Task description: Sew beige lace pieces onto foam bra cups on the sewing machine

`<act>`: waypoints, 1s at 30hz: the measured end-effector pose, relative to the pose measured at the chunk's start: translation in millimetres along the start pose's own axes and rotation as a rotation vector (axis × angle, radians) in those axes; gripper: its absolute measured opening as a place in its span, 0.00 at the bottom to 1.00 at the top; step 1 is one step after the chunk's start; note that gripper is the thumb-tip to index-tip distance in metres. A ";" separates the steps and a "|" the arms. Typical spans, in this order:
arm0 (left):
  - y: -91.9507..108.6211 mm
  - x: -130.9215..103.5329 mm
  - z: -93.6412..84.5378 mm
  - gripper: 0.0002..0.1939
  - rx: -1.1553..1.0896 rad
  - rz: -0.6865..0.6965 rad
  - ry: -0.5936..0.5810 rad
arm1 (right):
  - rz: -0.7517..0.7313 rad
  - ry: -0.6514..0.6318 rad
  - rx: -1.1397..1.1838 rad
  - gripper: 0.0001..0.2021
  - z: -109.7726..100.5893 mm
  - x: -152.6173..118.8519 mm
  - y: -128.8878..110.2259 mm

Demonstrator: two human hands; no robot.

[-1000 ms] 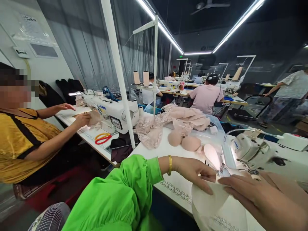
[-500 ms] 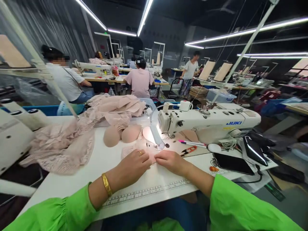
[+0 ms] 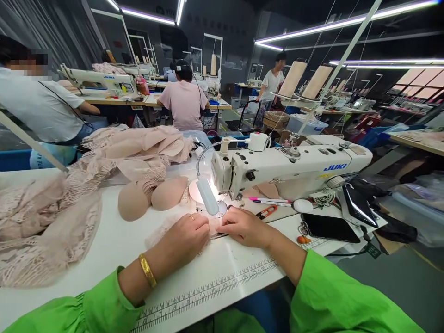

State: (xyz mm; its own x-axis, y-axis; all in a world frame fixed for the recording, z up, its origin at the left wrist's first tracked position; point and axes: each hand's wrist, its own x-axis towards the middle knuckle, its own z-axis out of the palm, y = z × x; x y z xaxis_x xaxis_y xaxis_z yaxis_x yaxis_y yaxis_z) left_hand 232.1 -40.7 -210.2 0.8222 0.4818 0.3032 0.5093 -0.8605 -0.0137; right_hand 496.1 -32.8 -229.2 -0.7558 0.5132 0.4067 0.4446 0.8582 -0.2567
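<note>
My left hand (image 3: 190,235), with a ring on one finger, is closed on the near side of a sheer pink lace fabric (image 3: 163,231) spread on the white table. Just right of it, my right hand (image 3: 244,226) pinches the same fabric with thumb and fingers. Both hands are close to the needle area of a white sewing machine (image 3: 291,171), whose needle is hidden behind a small lamp (image 3: 208,196). Beige molded cups (image 3: 132,201) lie behind my left hand.
Lace garments (image 3: 52,226) are heaped at the left. Right of the machine base lie orange snips (image 3: 267,212), pens (image 3: 272,201) and a black phone (image 3: 331,228). A ruler strip (image 3: 208,293) runs along the front edge. People sit or stand at the back.
The view has shifted, so the table and machine sit farther left in the picture. More lace fabric shows left of my left hand. Both hands still hold the fabric.
</note>
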 end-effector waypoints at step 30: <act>2.8 9.6 12.3 0.11 -0.049 0.047 0.152 | 0.057 0.048 0.001 0.15 3.7 -4.5 5.5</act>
State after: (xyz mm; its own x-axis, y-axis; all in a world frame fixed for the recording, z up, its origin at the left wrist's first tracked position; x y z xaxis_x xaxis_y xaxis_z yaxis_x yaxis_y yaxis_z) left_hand 244.6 -36.4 -219.0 0.7951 0.4135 0.4436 0.4550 -0.8904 0.0144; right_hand 500.2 -30.5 -235.7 -0.7054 0.5611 0.4332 0.4855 0.8277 -0.2814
